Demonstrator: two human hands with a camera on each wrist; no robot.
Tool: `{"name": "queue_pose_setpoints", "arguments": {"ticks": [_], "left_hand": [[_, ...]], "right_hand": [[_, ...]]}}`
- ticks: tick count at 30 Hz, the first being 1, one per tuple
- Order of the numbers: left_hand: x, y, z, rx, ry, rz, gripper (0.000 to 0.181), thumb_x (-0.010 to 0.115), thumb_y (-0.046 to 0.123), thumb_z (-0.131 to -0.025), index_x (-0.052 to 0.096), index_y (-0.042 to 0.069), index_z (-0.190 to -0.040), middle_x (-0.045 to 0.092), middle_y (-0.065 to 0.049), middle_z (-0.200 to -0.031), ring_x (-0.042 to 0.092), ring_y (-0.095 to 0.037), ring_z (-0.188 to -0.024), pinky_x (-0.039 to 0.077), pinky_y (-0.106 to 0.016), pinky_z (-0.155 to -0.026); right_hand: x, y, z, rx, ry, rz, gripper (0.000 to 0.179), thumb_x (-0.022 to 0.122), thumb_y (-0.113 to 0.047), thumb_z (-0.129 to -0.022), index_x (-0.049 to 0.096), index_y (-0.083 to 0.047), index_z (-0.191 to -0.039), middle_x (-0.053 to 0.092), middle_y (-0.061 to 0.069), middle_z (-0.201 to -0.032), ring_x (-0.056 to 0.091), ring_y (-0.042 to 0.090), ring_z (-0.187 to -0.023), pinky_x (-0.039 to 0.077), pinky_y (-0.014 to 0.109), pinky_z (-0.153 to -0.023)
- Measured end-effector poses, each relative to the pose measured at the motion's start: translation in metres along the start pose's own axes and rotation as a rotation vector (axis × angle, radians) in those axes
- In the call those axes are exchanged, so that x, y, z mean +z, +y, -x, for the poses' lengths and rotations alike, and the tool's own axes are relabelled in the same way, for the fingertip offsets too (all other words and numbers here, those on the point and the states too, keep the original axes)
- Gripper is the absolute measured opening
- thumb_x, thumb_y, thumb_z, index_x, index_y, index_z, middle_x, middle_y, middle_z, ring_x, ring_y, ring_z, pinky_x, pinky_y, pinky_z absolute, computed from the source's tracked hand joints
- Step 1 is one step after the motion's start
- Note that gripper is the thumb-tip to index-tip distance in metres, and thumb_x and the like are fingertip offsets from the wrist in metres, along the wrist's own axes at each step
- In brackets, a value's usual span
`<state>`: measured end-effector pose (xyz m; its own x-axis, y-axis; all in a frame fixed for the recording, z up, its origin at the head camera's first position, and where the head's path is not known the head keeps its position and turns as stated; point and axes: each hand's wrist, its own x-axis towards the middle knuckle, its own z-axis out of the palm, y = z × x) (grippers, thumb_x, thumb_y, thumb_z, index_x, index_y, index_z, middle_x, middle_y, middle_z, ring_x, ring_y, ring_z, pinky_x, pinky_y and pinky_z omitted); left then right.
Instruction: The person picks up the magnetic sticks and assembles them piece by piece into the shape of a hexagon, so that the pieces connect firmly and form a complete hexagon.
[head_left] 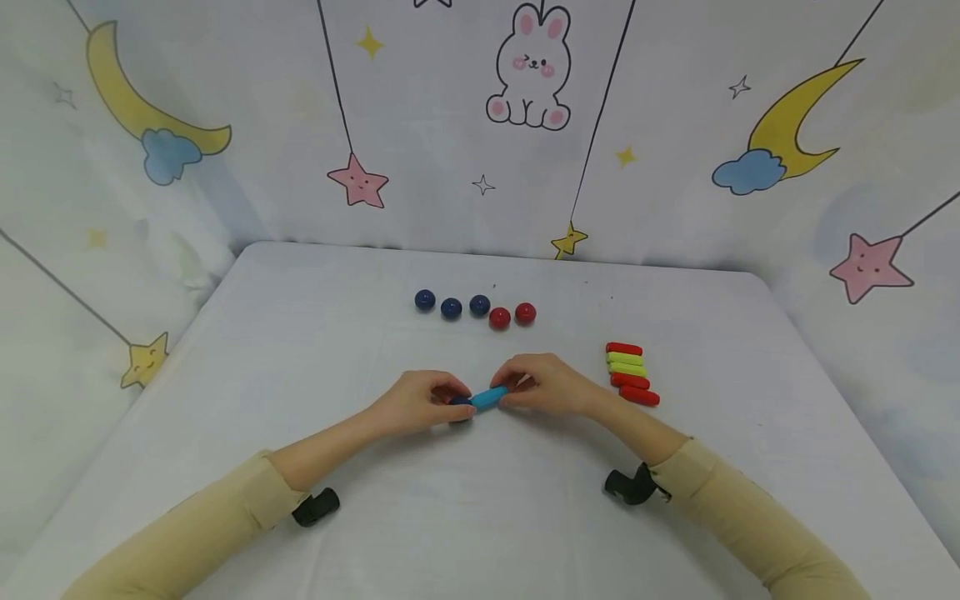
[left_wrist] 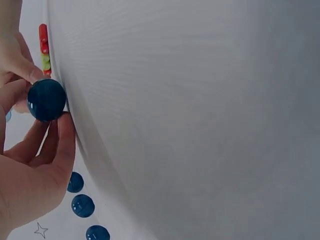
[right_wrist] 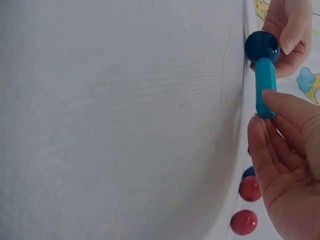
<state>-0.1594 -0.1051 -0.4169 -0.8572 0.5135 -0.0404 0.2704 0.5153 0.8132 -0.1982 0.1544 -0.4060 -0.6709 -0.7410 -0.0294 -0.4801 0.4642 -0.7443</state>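
My left hand [head_left: 411,403] grips a shiny dark blue ball [left_wrist: 46,100] between thumb and fingers, near the middle of the white table. A light blue ridged rod [right_wrist: 266,85] is pinched at one end by the thumb and fingers of my right hand [head_left: 551,383]. Its other end meets the dark blue ball [right_wrist: 262,46], so rod and ball form one line between both hands. From above, the left thumb and fingers cover much of the ball [head_left: 461,408], while most of the rod [head_left: 489,397] shows.
Behind the hands, three dark blue balls [head_left: 451,308] and two red balls [head_left: 500,318] form a loose row. Right of the right hand lie several short red and yellow-green rods [head_left: 627,368] side by side. A printed cloth [head_left: 435,125] hangs beyond the table's back edge.
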Motion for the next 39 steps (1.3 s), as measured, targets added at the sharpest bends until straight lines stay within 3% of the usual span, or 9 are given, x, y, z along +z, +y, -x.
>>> {"name": "queue_pose_setpoints", "arguments": {"ticks": [6, 10, 12, 18, 21, 25, 30, 35, 39], "left_hand": [[0.006, -0.001, -0.008, 0.019, 0.007, -0.002, 0.023, 0.074, 0.032, -0.087, 0.074, 0.012, -0.098, 0.066, 0.007, -0.083, 0.056, -0.01, -0.069, 0.047, -0.025, -0.06], [0.007, 0.001, -0.009, 0.015, 0.026, -0.008, 0.021, 0.076, 0.03, -0.085, 0.075, 0.011, -0.094, 0.067, 0.007, -0.081, 0.056, -0.01, -0.068, 0.047, -0.024, -0.059], [0.007, 0.002, -0.009, 0.012, 0.037, -0.022, 0.021, 0.076, 0.03, -0.085, 0.075, 0.011, -0.094, 0.067, 0.007, -0.081, 0.056, -0.01, -0.069, 0.047, -0.024, -0.061], [0.007, 0.002, -0.008, 0.003, 0.038, -0.046, 0.024, 0.075, 0.031, -0.085, 0.075, 0.01, -0.097, 0.068, 0.006, -0.086, 0.055, -0.009, -0.073, 0.047, -0.024, -0.063], [0.007, 0.002, -0.007, -0.006, 0.033, -0.04, 0.024, 0.075, 0.031, -0.086, 0.074, 0.01, -0.098, 0.068, 0.005, -0.087, 0.055, -0.01, -0.073, 0.048, -0.024, -0.063], [0.008, 0.001, -0.007, -0.007, 0.034, -0.036, 0.024, 0.075, 0.031, -0.086, 0.074, 0.01, -0.097, 0.068, 0.006, -0.087, 0.055, -0.01, -0.074, 0.048, -0.024, -0.063], [0.009, 0.001, -0.009, 0.012, 0.039, -0.038, 0.023, 0.075, 0.031, -0.085, 0.075, 0.011, -0.097, 0.068, 0.007, -0.086, 0.056, -0.009, -0.074, 0.048, -0.024, -0.065], [0.009, 0.002, -0.009, 0.017, 0.036, -0.034, 0.023, 0.075, 0.031, -0.086, 0.075, 0.011, -0.096, 0.068, 0.007, -0.086, 0.056, -0.009, -0.074, 0.049, -0.025, -0.065], [0.009, 0.003, -0.01, 0.008, 0.029, -0.036, 0.023, 0.075, 0.031, -0.086, 0.075, 0.011, -0.097, 0.068, 0.006, -0.086, 0.056, -0.009, -0.075, 0.049, -0.025, -0.065]], "right_hand": [[0.002, 0.005, -0.003, -0.023, -0.004, -0.039, 0.023, 0.072, -0.015, -0.09, 0.068, -0.011, -0.112, 0.066, -0.004, -0.104, 0.061, 0.012, -0.093, 0.052, 0.026, -0.085], [-0.002, 0.007, -0.005, 0.021, 0.022, -0.044, 0.023, 0.07, -0.018, -0.091, 0.068, -0.013, -0.114, 0.066, -0.004, -0.103, 0.061, 0.014, -0.094, 0.052, 0.028, -0.087], [-0.007, 0.009, -0.007, 0.08, 0.095, -0.033, 0.022, 0.069, -0.02, -0.093, 0.068, -0.013, -0.113, 0.066, -0.004, -0.102, 0.06, 0.015, -0.094, 0.052, 0.029, -0.087], [-0.027, 0.028, -0.019, 0.327, 0.444, -0.045, 0.03, 0.066, -0.022, -0.094, 0.06, -0.01, -0.121, 0.061, 0.006, -0.118, 0.058, 0.023, -0.105, 0.052, 0.036, -0.085], [-0.035, 0.039, -0.028, 0.401, 0.503, -0.059, 0.04, 0.067, -0.023, -0.093, 0.054, -0.009, -0.128, 0.055, 0.01, -0.127, 0.056, 0.027, -0.11, 0.052, 0.039, -0.086], [-0.04, 0.049, -0.039, 0.426, 0.452, -0.028, 0.047, 0.067, -0.022, -0.093, 0.051, -0.008, -0.135, 0.054, 0.013, -0.131, 0.053, 0.029, -0.116, 0.052, 0.04, -0.087], [-0.04, 0.052, -0.041, 0.436, 0.408, 0.001, 0.044, 0.068, -0.021, -0.093, 0.053, -0.009, -0.132, 0.056, 0.013, -0.128, 0.053, 0.03, -0.116, 0.051, 0.04, -0.089], [-0.036, 0.044, -0.027, 0.448, 0.319, -0.014, 0.042, 0.07, -0.026, -0.091, 0.056, -0.014, -0.129, 0.057, 0.01, -0.125, 0.053, 0.028, -0.117, 0.049, 0.041, -0.092], [-0.027, 0.036, -0.012, 0.39, 0.235, -0.013, 0.044, 0.072, -0.028, -0.089, 0.058, -0.015, -0.129, 0.06, 0.007, -0.12, 0.055, 0.027, -0.112, 0.05, 0.04, -0.09]]}}
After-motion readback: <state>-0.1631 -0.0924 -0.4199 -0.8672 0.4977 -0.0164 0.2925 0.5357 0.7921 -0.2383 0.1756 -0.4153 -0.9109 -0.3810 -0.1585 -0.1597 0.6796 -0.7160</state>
